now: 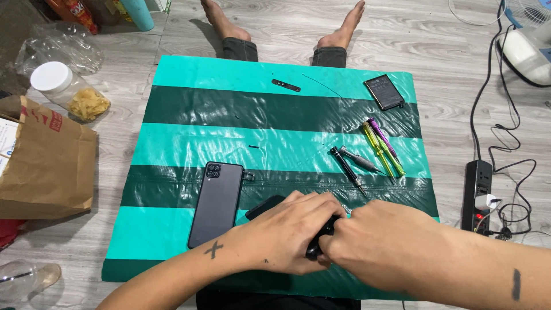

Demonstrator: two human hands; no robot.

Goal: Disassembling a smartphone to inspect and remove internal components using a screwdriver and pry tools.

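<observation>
My left hand (287,232) and my right hand (381,244) meet over the near edge of a green striped mat (275,109), both closed on a black phone body (265,206) whose far corner pokes out past the left fingers. Most of that black piece is hidden under the hands. A dark grey phone back cover (217,202) with a camera cluster lies flat just left of my left hand. Right of the hands lie a black screwdriver (346,169), a grey one (357,158) and yellow and purple ones (382,147).
A flat dark battery (384,91) lies at the mat's far right corner, a small black strip (286,85) near the far edge. A brown paper bag (46,161) and plastic jar (66,89) stand left; a power strip (477,195) with cables and a fan (531,46) right. Another person's bare feet (284,28) rest beyond the mat.
</observation>
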